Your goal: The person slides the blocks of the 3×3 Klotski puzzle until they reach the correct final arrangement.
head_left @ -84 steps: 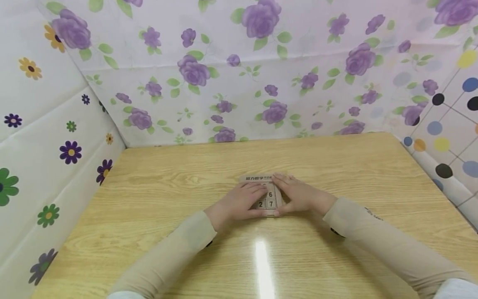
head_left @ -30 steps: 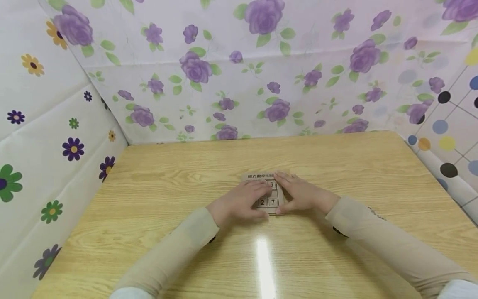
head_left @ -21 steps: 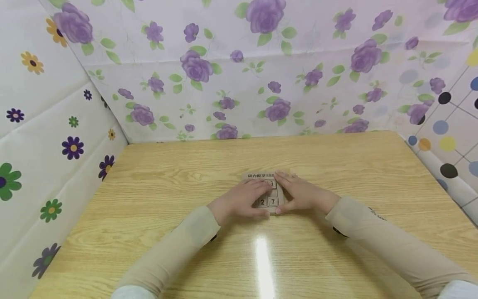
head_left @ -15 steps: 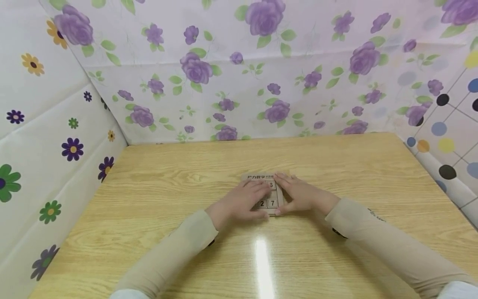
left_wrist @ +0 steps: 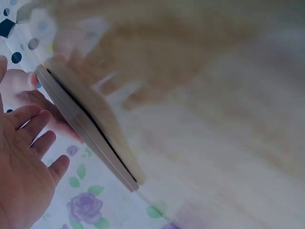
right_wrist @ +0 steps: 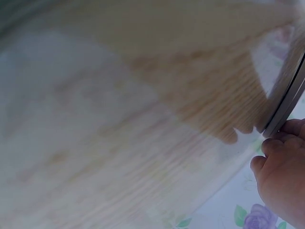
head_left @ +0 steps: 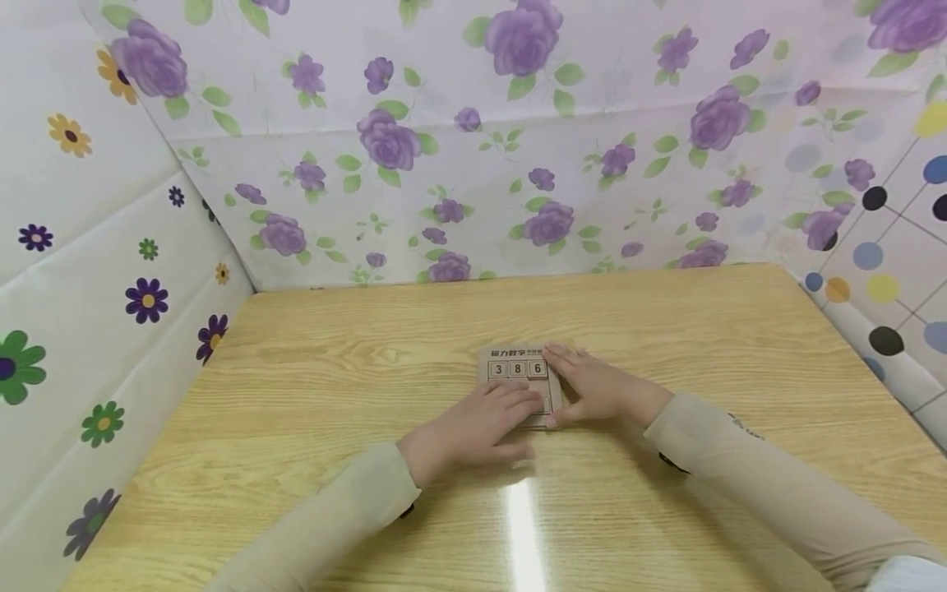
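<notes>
The left hand (head_left: 475,426) is spreading loose fingers over the beige rectangular number board's (head_left: 510,353) near half; the right hand (head_left: 598,388) is gripping its right edge.

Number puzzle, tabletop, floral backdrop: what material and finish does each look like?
Number puzzle: wood or plastic, can't tell; looks matte, plain beige-grey with dark digits and no clear highlight.
Tabletop: wood or wood-look laminate, glossy; yellowish grain and a bright reflected streak.
Floral backdrop: probably thin plastic or fabric sheeting, printed; crease lines cross it.
</notes>
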A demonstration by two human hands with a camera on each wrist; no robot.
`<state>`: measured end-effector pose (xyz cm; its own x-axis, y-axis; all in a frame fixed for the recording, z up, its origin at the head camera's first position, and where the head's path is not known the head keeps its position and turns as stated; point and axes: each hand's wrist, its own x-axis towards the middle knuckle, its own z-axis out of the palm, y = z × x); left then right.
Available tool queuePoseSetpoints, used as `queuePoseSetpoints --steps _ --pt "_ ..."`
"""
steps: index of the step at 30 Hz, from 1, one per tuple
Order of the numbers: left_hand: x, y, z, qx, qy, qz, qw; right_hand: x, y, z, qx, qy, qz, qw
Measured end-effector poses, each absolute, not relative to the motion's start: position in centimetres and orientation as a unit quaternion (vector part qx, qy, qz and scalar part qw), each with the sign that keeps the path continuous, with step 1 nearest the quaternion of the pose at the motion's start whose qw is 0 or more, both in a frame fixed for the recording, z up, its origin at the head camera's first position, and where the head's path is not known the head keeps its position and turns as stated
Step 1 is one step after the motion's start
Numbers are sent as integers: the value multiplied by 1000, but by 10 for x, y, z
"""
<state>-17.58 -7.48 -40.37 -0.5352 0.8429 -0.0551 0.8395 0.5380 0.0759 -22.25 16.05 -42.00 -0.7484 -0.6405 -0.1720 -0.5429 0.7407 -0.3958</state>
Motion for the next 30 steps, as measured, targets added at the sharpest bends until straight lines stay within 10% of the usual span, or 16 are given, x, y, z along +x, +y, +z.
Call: queuePoseSetpoints --steps 30 --pt "-180 -71 -405 428 900 -5 81 -219 159 -418 -311 922 -168 156"
